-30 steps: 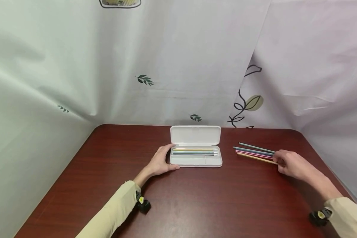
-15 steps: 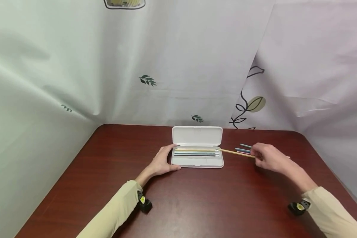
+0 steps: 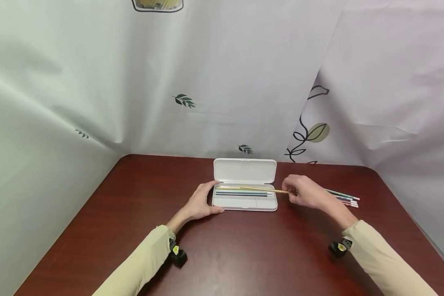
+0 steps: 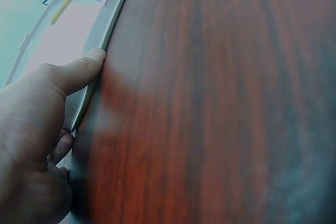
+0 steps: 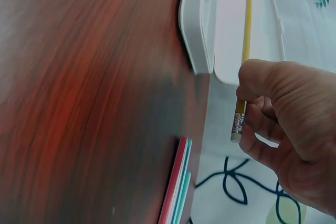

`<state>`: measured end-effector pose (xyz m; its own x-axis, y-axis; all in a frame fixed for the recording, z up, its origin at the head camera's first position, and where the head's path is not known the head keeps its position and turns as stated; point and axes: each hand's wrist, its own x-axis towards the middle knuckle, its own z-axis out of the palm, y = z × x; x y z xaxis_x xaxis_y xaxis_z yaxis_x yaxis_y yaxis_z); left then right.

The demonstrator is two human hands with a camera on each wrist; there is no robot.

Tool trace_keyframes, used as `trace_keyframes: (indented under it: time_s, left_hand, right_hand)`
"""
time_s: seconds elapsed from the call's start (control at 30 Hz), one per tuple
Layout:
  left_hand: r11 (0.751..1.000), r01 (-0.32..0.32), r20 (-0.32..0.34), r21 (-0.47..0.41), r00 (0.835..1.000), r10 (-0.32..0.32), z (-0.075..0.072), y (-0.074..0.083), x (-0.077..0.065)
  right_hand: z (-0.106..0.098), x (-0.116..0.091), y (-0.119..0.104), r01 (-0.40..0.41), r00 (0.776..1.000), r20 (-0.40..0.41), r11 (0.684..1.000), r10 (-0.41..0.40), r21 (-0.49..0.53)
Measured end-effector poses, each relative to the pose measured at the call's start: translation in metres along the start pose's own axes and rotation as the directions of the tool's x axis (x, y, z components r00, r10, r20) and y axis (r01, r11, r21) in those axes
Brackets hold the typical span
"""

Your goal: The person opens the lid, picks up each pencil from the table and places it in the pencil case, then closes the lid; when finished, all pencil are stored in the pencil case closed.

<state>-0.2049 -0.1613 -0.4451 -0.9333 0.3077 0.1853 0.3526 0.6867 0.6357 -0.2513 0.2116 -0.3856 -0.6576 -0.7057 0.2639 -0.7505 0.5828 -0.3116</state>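
A white pencil case point(image 3: 237, 202) lies with its lid point(image 3: 245, 171) raised at the back of the table. Several pencils point(image 3: 240, 194) lie side by side in its rear compartment. My left hand point(image 3: 198, 202) holds the case's left end, thumb along the front edge and fingers at the back. Between thumb and fingers my right hand point(image 3: 304, 192) pinches a yellow pencil point(image 5: 247, 24) near its eraser end. The pencil's other end reaches left over the open case. In the right wrist view, the metal band and white eraser point(image 5: 236, 137) stick out below the fingers.
Several loose pencils point(image 3: 349, 200) lie on the dark red table point(image 3: 251, 250) to the right, partly hidden behind the right forearm. White cloth point(image 3: 225, 82) with leaf prints hangs behind the table and along both sides.
My right hand has picked the yellow pencil from the loose bunch and carried it left, so that it overlaps the case. The left hand has stayed at the case's end.
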Motion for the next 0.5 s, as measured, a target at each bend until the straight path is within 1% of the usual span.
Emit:
trace_keyframes:
  time_s: [0.23, 0.5]
  left_hand:
    - [1.0, 0.007, 0.006, -0.001, 1.0, -0.007, 0.0, 0.002, 0.002]
    - [1.0, 0.004, 0.002, 0.003, 1.0, -0.004, 0.0, 0.002, 0.001]
  right_hand:
    - [0.012, 0.017, -0.004, 0.044, 0.999, -0.006, 0.999, -0.044, 0.004]
    - [0.022, 0.034, -0.01, 0.045, 0.998, 0.031, 0.999, -0.046, 0.015]
